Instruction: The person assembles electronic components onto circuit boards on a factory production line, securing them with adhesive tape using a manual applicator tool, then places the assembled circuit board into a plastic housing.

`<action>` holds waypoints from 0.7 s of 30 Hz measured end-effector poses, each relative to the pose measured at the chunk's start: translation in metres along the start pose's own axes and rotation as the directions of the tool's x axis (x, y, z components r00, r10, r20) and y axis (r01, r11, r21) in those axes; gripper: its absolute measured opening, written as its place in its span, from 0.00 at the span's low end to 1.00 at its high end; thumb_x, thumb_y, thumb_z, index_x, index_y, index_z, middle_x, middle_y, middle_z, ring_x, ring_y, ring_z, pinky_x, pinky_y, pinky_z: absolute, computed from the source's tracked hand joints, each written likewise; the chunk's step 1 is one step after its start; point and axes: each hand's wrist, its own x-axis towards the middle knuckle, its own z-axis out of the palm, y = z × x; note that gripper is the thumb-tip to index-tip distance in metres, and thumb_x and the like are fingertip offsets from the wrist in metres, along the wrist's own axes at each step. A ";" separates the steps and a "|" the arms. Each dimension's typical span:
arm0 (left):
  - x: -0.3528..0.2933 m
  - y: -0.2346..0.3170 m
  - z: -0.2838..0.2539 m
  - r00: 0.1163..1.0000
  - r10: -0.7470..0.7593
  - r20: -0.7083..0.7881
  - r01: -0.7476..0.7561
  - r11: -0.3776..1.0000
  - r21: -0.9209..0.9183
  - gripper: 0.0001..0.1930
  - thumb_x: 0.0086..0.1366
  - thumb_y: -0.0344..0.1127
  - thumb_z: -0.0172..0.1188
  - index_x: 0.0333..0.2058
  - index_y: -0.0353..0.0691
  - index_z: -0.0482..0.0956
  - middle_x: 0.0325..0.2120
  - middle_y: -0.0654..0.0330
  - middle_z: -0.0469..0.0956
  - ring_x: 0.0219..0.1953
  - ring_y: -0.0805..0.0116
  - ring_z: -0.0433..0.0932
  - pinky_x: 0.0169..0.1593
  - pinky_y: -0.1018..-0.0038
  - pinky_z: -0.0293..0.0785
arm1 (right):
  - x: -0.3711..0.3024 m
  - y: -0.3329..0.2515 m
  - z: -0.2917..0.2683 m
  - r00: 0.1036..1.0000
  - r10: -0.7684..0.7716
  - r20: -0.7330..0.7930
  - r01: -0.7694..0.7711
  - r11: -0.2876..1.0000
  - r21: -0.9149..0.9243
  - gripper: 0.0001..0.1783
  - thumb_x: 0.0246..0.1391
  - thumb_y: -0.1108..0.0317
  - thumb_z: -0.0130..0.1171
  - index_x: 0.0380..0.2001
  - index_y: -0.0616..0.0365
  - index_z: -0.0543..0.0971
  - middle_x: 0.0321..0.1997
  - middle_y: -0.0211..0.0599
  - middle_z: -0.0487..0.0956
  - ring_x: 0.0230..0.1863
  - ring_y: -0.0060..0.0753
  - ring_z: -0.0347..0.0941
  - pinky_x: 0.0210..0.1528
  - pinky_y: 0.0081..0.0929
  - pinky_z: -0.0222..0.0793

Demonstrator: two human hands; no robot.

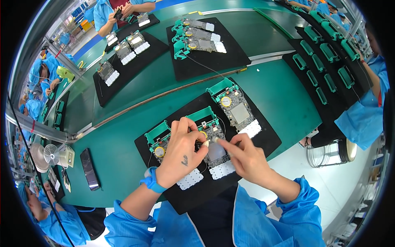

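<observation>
My left hand (180, 149) is closed in a pinch over the middle circuit board (217, 150), near its round yellow-rimmed part. What lies between those fingertips is too small to name. My right hand (252, 159) comes from the right with curled fingers, its pale-covered fingertip almost meeting the left fingertips. Whatever it may pinch is hidden. A green plastic bracket (200, 115) sits at the board's far end, a white perforated plate (222, 170) at its near end. Partly under my left hand lies another board with a green bracket (158, 132). A third board (238, 111) lies at the right.
These boards rest on a black mat (263, 144) over a green table. A phone (90, 169) and a small fan (52, 154) stand left. Beyond a rail, more boards lie on black mats (181, 72). Green brackets (329, 53) line the far right. Co-workers sit around.
</observation>
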 end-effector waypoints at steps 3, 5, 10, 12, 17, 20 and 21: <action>-0.001 -0.001 0.003 1.000 -0.028 -0.013 0.028 0.999 -0.018 0.06 0.46 0.25 0.63 0.25 0.31 0.76 0.35 0.53 0.65 0.40 0.54 0.63 0.43 0.66 0.67 | 0.002 -0.002 0.008 0.999 -0.024 0.040 0.028 0.995 -0.095 0.30 0.40 0.82 0.57 0.51 0.51 0.77 0.37 0.36 0.68 0.22 0.28 0.71 0.20 0.25 0.69; -0.001 -0.002 0.004 1.000 -0.025 -0.016 0.025 1.000 0.002 0.06 0.46 0.25 0.63 0.25 0.31 0.76 0.35 0.52 0.65 0.40 0.54 0.64 0.43 0.66 0.67 | 0.001 0.000 0.010 0.998 -0.038 0.047 0.044 0.991 -0.129 0.31 0.38 0.82 0.57 0.51 0.51 0.77 0.37 0.35 0.67 0.22 0.28 0.71 0.20 0.25 0.69; 0.001 -0.003 0.006 0.999 -0.015 -0.028 0.015 1.000 0.001 0.06 0.46 0.24 0.63 0.24 0.31 0.76 0.35 0.52 0.65 0.40 0.54 0.64 0.43 0.66 0.67 | 0.003 0.000 0.013 0.992 -0.129 0.004 0.126 0.961 -0.248 0.35 0.33 0.82 0.59 0.52 0.50 0.77 0.34 0.34 0.66 0.21 0.27 0.71 0.18 0.24 0.68; 0.002 -0.002 0.005 0.999 0.002 -0.032 -0.001 1.000 0.015 0.07 0.46 0.24 0.63 0.25 0.30 0.75 0.35 0.52 0.65 0.40 0.54 0.64 0.42 0.65 0.67 | 0.004 -0.002 0.013 0.986 -0.143 0.088 0.165 0.919 -0.359 0.37 0.31 0.79 0.58 0.54 0.55 0.74 0.33 0.33 0.63 0.30 0.26 0.71 0.21 0.21 0.68; -0.002 -0.004 0.004 0.997 0.054 -0.056 -0.049 0.995 0.086 0.06 0.46 0.25 0.62 0.25 0.32 0.75 0.35 0.52 0.64 0.40 0.54 0.64 0.43 0.64 0.65 | 0.009 0.009 0.006 0.998 -0.066 0.002 0.065 0.975 -0.214 0.30 0.39 0.76 0.60 0.52 0.54 0.73 0.37 0.34 0.67 0.29 0.30 0.74 0.21 0.25 0.69; 0.003 -0.004 -0.002 0.982 0.066 -0.179 -0.003 0.943 0.333 0.07 0.44 0.25 0.63 0.24 0.34 0.76 0.34 0.53 0.65 0.39 0.54 0.64 0.43 0.63 0.65 | 0.028 0.034 -0.012 0.947 0.117 -0.301 -0.162 0.978 -0.131 0.20 0.47 0.69 0.62 0.46 0.56 0.73 0.45 0.38 0.73 0.30 0.38 0.77 0.25 0.33 0.72; 0.005 -0.004 -0.004 0.983 0.051 -0.175 0.018 0.929 0.370 0.07 0.44 0.25 0.63 0.25 0.34 0.76 0.34 0.53 0.66 0.39 0.54 0.65 0.43 0.63 0.65 | 0.039 0.046 -0.016 0.910 0.208 -0.360 -0.260 0.960 -0.102 0.21 0.49 0.67 0.62 0.48 0.58 0.73 0.42 0.43 0.76 0.30 0.43 0.77 0.29 0.35 0.73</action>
